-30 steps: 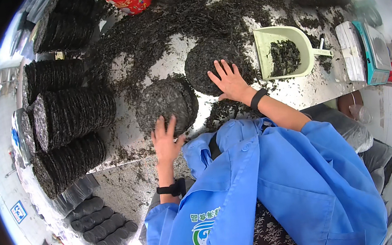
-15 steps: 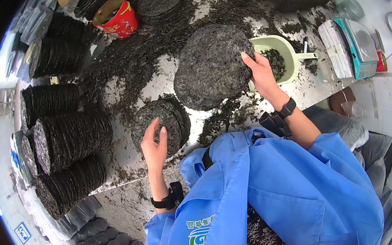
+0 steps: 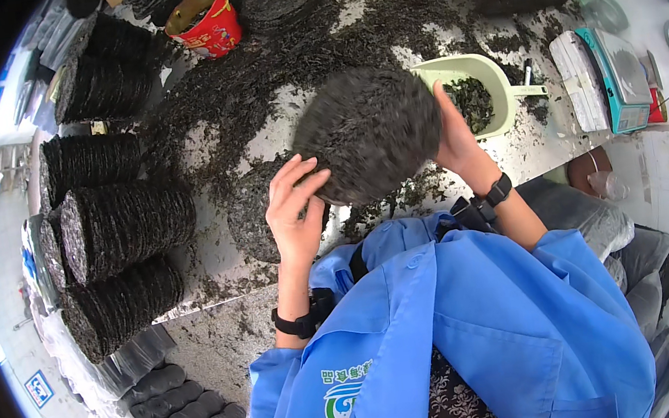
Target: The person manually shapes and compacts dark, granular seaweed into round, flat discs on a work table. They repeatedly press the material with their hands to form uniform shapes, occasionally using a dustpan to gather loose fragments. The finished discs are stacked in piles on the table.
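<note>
Above the bench (image 3: 543, 141), near its front edge, a seaweed disc (image 3: 371, 134) is clamped by the right hand (image 3: 460, 141); the left hand (image 3: 293, 207) is set at its rim, grip unclear. Disc stacks (image 3: 130, 228) are already formed along the left edge; loose flakes (image 3: 211, 99) are left.

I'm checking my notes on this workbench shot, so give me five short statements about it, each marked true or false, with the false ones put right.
1. The right hand is at the right edge of the dark round mass. True.
2. The left hand is well away from the dark round mass. False: its fingers are at the mass's near left edge.
3. The red bucket stands to the left of the dustpan. True.
4. The dustpan is empty. False: dark flakes lie in it.
5. The scale is to the right of the dustpan. True.
</note>
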A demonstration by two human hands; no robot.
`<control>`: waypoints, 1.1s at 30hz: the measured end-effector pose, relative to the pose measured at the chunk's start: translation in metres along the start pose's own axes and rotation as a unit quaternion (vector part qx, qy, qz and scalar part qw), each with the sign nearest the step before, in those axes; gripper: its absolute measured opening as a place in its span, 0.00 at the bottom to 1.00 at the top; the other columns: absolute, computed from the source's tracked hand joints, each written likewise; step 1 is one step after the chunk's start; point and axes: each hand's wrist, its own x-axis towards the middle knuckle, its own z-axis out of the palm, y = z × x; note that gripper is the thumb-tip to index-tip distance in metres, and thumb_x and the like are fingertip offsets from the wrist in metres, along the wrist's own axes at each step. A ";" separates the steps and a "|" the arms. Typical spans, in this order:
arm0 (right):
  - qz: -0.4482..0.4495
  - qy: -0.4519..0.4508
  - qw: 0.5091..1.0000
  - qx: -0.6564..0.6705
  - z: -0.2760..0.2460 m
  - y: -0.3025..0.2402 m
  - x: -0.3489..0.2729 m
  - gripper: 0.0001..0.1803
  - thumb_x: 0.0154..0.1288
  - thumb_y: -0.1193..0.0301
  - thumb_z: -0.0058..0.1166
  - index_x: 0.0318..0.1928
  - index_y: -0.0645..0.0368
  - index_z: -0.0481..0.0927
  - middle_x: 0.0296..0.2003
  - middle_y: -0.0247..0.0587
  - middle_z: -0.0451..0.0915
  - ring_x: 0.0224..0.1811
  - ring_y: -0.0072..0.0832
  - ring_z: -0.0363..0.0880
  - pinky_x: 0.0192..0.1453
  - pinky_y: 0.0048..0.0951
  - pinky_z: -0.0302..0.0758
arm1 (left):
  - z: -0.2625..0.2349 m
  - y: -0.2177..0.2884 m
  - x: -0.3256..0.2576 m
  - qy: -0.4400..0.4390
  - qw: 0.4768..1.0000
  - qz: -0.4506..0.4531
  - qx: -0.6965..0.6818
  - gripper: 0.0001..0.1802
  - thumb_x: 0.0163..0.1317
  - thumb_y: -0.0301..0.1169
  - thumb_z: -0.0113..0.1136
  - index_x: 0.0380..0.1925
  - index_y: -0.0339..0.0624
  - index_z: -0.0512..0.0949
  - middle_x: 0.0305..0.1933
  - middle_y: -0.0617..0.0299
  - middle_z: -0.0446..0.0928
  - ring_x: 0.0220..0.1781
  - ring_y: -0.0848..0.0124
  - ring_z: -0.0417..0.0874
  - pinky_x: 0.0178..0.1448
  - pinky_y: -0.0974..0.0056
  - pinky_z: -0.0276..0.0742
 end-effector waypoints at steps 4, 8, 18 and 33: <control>-0.015 0.024 0.986 -0.164 0.005 -0.001 -0.005 0.24 0.66 0.68 0.52 0.59 0.64 0.65 0.51 0.39 0.74 0.52 0.25 0.73 0.57 0.29 0.71 | -0.003 0.001 -0.010 0.004 0.996 0.036 0.085 0.23 0.42 0.12 0.51 0.36 0.48 0.84 0.65 0.49 0.62 0.68 0.52 0.60 0.67 0.54 0.62; -0.058 0.026 0.988 -0.143 0.016 0.007 -0.008 0.24 0.63 0.76 0.53 0.59 0.64 0.65 0.50 0.38 0.74 0.51 0.22 0.74 0.55 0.27 0.72 | 0.000 -0.012 -0.023 0.125 0.868 -0.273 -0.395 0.32 0.54 0.14 0.45 0.63 0.40 0.62 0.70 0.49 0.52 0.69 0.60 0.59 0.69 0.57 0.59; -0.026 0.032 0.963 -0.267 -0.008 0.046 0.024 0.31 0.64 0.69 0.54 0.64 0.62 0.57 0.57 0.48 0.69 0.56 0.29 0.71 0.60 0.30 0.68 | -0.001 -0.033 -0.031 0.177 0.626 -0.451 -0.611 0.17 0.65 0.32 0.54 0.52 0.40 0.71 0.52 0.55 0.75 0.51 0.62 0.77 0.54 0.55 0.76; -0.114 -0.102 0.364 -0.919 -0.041 0.115 0.063 0.49 0.44 0.52 0.68 0.65 0.57 0.59 0.66 0.61 0.52 0.70 0.54 0.48 0.65 0.57 0.57 | -0.020 -0.094 -0.136 -0.242 0.919 -0.171 0.260 0.29 0.54 0.46 0.62 0.57 0.54 0.72 0.66 0.43 0.59 0.68 0.47 0.58 0.67 0.47 0.56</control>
